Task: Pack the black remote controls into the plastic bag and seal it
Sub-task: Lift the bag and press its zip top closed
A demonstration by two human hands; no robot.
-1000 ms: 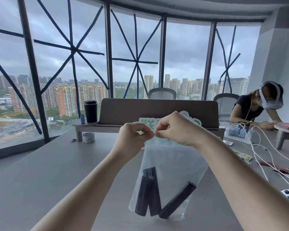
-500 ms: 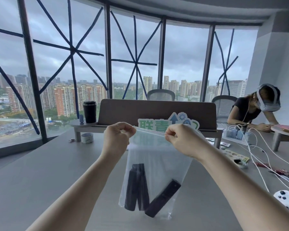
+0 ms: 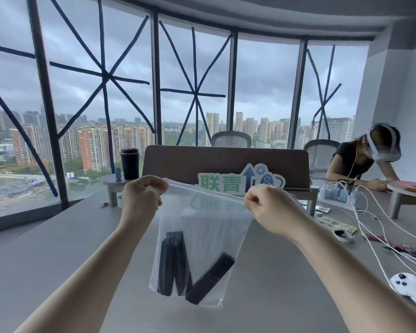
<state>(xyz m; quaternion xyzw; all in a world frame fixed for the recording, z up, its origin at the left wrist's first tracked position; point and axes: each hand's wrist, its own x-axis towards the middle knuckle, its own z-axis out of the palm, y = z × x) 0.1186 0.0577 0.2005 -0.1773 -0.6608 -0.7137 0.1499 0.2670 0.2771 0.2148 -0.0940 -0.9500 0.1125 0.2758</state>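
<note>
A clear zip-top plastic bag [image 3: 209, 227] hangs in the air above the grey table [image 3: 46, 255]. My left hand [image 3: 143, 197] pinches the bag's top left corner. My right hand [image 3: 271, 207] pinches the top right corner, so the zip strip is stretched taut between them. Three black remote controls [image 3: 178, 265] lie in the bottom of the bag: two stand nearly upright on the left, and one leans diagonally on the right [image 3: 210, 275].
A brown desk divider [image 3: 226, 162] with a green-and-white sign [image 3: 240, 181] stands behind the bag. A black tumbler [image 3: 129, 163] sits on a small stand at back left. White cables [image 3: 370, 219], a white game controller [image 3: 411, 288] and a seated person wearing a headset [image 3: 365, 159] are on the right.
My hands have slid apart along the top of the bag, from pinched together at its middle to its two corners. The bag hangs a little lower and further left.
</note>
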